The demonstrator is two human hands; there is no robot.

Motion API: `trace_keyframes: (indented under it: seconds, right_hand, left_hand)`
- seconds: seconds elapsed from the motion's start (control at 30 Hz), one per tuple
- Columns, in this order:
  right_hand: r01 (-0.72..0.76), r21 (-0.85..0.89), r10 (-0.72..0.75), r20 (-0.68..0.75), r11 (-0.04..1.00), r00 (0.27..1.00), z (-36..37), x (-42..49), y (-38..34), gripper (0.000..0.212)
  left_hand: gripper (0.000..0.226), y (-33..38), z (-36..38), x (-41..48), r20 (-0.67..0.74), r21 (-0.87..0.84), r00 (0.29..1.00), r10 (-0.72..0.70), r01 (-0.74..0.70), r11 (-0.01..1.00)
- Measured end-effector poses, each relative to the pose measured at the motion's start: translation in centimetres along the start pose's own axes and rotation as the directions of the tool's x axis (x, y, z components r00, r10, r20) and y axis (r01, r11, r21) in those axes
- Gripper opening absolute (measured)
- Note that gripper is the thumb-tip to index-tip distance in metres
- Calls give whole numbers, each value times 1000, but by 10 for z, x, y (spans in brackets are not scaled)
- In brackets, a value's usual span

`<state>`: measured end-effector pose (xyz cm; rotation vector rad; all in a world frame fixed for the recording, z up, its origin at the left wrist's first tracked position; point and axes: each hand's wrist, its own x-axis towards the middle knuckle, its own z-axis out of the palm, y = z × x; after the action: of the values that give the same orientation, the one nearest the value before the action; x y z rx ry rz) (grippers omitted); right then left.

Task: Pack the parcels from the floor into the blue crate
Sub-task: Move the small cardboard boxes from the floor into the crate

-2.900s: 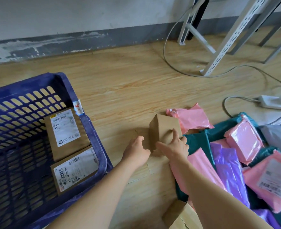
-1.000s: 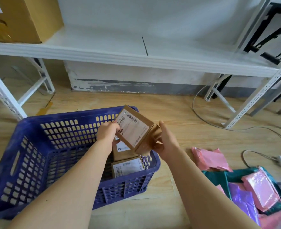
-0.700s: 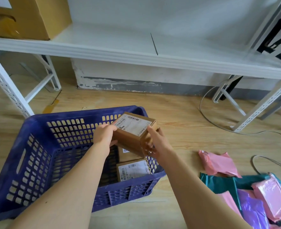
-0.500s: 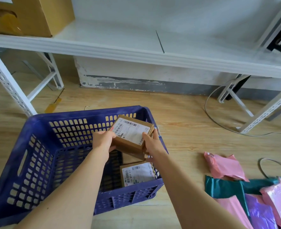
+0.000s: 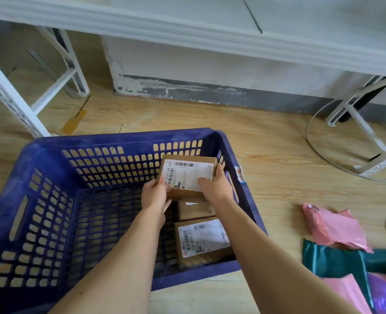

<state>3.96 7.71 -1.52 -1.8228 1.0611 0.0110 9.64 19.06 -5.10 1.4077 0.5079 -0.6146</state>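
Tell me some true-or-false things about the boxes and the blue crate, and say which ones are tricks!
1. The left hand and the right hand both hold one brown box. True.
2. The crate is red. False: it is blue.
3. Two other boxes already lie inside the crate. True.
4. The pink bags are in the crate. False: they lie on the floor beside it.

Wooden floor (image 5: 266,177), blue crate (image 5: 110,141), pink mailer (image 5: 337,227), green mailer (image 5: 332,261), cable (image 5: 312,143)
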Motion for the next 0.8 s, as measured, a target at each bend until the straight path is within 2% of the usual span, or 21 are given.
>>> trace_keyframes:
  seconds: [0.07,0.13,0.2,0.27,0.4,0.53,0.63,0.8]
  right_hand:
    - [-57,-4,57,-54,998,997,3,0,3,55]
    - [-91,-44,86,-101,995,991,8,0,8,59]
    - [-121,-73,114,-92,990,989,11,-2,9,64]
    - [-163,-88,158,-61,983,985,14,-4,9,63]
    - [-238,-10,238,-28,971,971,16,1,12,47]
    - [-252,44,253,-34,967,967,17,6,16,44]
    - [-252,51,253,-26,966,967,20,1,14,40]
    - [-154,95,158,-42,983,986,12,-4,12,41]
  left_hand:
    - [41,-3,1,7,24,-5,1000,10,-10,1000]
    - [35,-6,4,13,35,20,998,55,-55,998]
    - [32,-4,7,18,31,66,993,117,-119,991]
    - [42,-4,9,23,33,108,988,148,-151,983]
    - [56,-6,9,25,30,143,991,133,-136,980]
    - [43,-4,7,23,42,190,990,137,-142,971]
    - [35,-1,5,21,-18,197,983,182,-175,965]
    - [16,0,5,17,-31,189,991,133,-125,974]
